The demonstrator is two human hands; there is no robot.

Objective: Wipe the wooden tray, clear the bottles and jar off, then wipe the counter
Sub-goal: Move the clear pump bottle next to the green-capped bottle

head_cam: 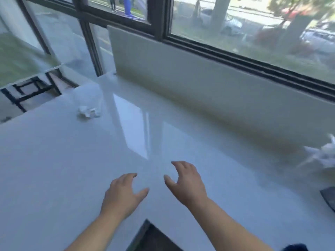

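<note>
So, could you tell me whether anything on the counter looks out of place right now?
Yes: a crumpled white tissue lies loose on the glossy counter at far left, and another crumpled white wad sits at the right edge. Both hands are empty.

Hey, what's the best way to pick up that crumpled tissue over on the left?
Pinch the crumpled tissue from above at its raised middle folds. It lies loose on the counter with nothing around it. The left hand, open and empty, is nearer, probably.
</note>
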